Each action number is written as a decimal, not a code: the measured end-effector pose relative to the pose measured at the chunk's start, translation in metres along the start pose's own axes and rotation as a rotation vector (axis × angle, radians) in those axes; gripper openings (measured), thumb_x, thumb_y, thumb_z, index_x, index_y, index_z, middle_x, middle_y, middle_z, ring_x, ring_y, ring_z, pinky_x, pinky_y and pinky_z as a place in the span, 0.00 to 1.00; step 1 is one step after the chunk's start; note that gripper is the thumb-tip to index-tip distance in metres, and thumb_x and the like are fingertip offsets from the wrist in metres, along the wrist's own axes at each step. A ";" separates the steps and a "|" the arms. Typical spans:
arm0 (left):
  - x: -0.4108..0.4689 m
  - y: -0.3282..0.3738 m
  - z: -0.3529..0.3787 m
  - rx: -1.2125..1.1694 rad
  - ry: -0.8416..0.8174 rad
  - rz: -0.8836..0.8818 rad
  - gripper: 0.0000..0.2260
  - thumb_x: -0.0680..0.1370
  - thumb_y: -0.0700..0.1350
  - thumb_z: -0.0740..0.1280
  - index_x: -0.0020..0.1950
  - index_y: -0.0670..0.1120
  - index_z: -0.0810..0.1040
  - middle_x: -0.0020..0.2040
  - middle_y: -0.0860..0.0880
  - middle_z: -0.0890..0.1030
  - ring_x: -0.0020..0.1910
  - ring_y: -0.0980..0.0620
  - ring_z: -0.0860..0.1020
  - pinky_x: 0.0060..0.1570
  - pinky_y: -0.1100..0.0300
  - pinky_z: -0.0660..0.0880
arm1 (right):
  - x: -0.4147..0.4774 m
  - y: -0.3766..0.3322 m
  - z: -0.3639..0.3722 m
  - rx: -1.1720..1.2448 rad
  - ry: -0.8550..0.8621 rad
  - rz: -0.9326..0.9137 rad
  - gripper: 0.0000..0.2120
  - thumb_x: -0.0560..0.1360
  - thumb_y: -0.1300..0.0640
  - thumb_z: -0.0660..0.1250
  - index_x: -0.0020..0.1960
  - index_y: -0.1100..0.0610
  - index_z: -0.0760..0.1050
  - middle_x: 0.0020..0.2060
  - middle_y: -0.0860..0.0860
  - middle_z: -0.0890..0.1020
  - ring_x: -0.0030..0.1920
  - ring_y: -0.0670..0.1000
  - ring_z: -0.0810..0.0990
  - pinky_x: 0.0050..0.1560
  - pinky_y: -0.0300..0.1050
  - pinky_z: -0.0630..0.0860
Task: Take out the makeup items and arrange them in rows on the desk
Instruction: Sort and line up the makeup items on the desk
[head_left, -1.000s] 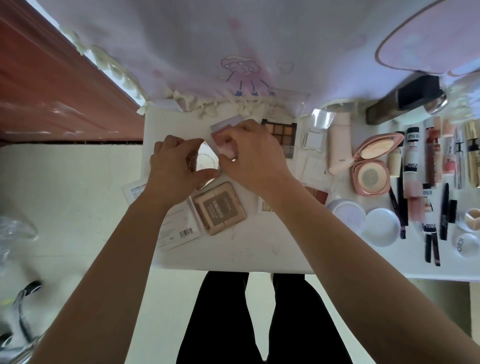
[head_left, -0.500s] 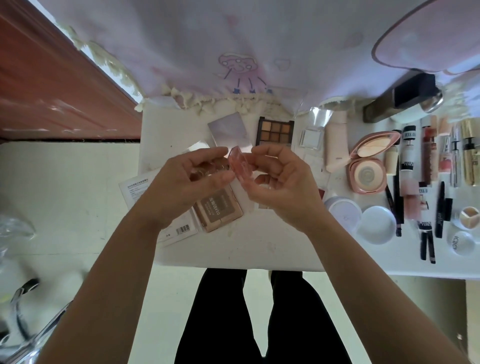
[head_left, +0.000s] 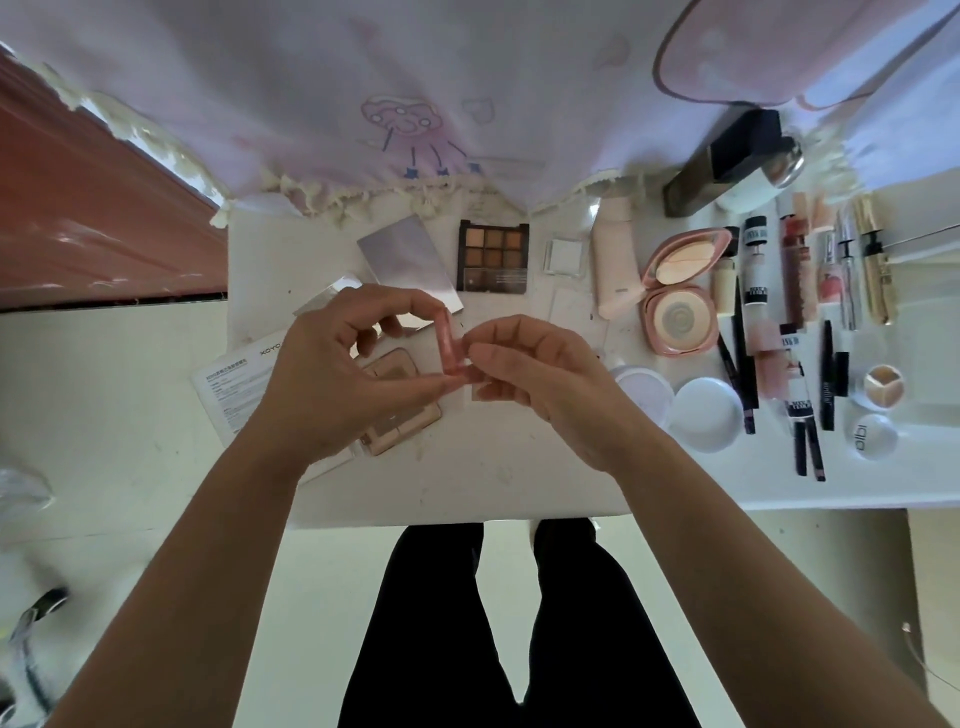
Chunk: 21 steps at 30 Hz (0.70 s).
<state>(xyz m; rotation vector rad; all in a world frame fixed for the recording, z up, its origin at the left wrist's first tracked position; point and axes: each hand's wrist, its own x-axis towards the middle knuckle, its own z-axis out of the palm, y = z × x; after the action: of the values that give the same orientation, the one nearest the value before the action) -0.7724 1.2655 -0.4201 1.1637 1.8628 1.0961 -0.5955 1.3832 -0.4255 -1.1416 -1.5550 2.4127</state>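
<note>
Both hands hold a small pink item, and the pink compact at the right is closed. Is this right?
No: the head view shows the pink compact open, lid raised. The left hand and right hand do hold the small pink item.

A lilac cloth (head_left: 311, 104), printed with a pink cloud figure (head_left: 402, 117) and edged with cream fringe (head_left: 311, 200), is hung at the far side. A red-brown panel (head_left: 78, 208) is seen at left. A printed leaflet (head_left: 234, 384) is laid flat. Black trousers (head_left: 467, 623) are seen over pale floor (head_left: 104, 389).
</note>
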 end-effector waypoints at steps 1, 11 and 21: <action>-0.001 0.004 0.003 0.031 -0.009 0.019 0.22 0.64 0.55 0.81 0.54 0.50 0.82 0.46 0.61 0.79 0.42 0.52 0.73 0.40 0.61 0.71 | -0.003 0.000 -0.002 0.015 0.004 0.007 0.11 0.73 0.53 0.73 0.53 0.57 0.81 0.48 0.55 0.86 0.49 0.51 0.84 0.56 0.51 0.79; -0.006 0.025 0.011 0.178 -0.101 0.106 0.26 0.63 0.49 0.83 0.58 0.52 0.81 0.51 0.58 0.81 0.48 0.62 0.78 0.47 0.65 0.75 | -0.010 0.006 -0.009 0.015 0.060 0.062 0.14 0.72 0.60 0.75 0.55 0.63 0.80 0.47 0.57 0.87 0.48 0.54 0.85 0.52 0.49 0.81; -0.008 0.019 0.014 0.019 -0.061 0.075 0.24 0.65 0.51 0.79 0.58 0.46 0.82 0.52 0.53 0.84 0.50 0.50 0.83 0.54 0.57 0.79 | -0.016 0.002 -0.019 0.188 0.084 0.039 0.14 0.63 0.55 0.71 0.47 0.59 0.79 0.42 0.59 0.83 0.43 0.56 0.84 0.44 0.46 0.81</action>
<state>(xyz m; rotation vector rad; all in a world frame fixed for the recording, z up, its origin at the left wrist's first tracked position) -0.7510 1.2668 -0.4079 1.2734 1.7992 1.0732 -0.5718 1.3905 -0.4222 -1.2288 -1.2622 2.4380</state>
